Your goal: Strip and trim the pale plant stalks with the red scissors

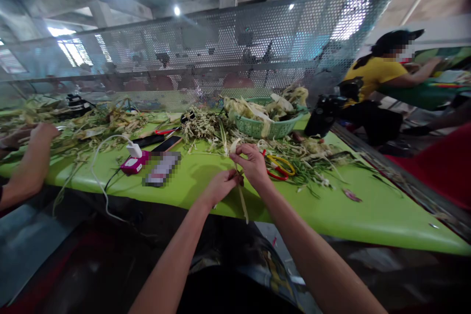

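Note:
A pale plant strip (243,202) hangs between my hands over the front edge of the green table, with a whitish end rising above my right fingers. My left hand (222,186) pinches the strip and a small brown bit at its middle. Just above and to the right, my right hand (250,161) is closed on the upper part of the same strip. Beside my right hand lie scissors with red and yellow handles (281,167), next to green stem scraps (309,171).
Plant scraps (206,130) cover the back of the green table (371,216), around a green basket (268,127). A black flask (320,117), phones (162,169) and a purple power block (135,163) stand or lie nearby. Another person's hand (44,132) is at left; a person in yellow (375,76) sits right.

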Demonstrator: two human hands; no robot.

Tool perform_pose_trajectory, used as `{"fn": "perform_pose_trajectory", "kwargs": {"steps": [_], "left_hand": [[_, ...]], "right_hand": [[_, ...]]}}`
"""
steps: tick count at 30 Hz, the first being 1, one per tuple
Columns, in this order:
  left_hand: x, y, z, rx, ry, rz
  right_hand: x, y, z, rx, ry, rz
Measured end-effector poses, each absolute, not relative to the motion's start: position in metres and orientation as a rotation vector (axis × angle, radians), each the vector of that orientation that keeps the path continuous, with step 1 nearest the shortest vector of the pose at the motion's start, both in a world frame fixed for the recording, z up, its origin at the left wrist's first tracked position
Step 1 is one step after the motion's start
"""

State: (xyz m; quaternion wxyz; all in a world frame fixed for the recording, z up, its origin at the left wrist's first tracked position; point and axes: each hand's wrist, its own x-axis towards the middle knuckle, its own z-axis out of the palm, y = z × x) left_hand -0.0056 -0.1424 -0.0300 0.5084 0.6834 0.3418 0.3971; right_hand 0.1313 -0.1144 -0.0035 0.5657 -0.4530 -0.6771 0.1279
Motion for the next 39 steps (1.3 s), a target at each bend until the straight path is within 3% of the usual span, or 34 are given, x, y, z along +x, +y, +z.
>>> {"fn": "perform_pose_trajectory", "kwargs": {"steps": [7, 12, 18, 30, 36, 39], "left_hand": [[-0.014, -0.134, -0.027, 0.998, 0.859, 1.216], [-0.019, -0.123, -0.032, 0.743, 0.786, 1.368], [-0.018, -0.124, -0.03, 0.788, 0.698, 1.344], [-0.019, -0.13, -0.027, 0.799, 0.727, 1.356], [-0.017, -0.131, -0.026, 0.762, 0.682, 1.388], [-0.015, -0.13, -0.027, 0.76, 0.655, 1.38]], "right_hand": [[0.131, -0.129, 0.007, -1.12, -1.574, 0.069], [0.131, -0.136, 0.0, -1.176, -1.822, 0.537], [0.126, -0.132, -0.006, -1.102, -1.86, 0.678], [0.128, -0.124, -0.01, -1.249, -1.753, 0.358], [0.131, -0.134, -0.001, -1.272, -1.697, -0.051], [0.125, -0.138, -0.001, -1.231, -1.861, 0.046]]}}
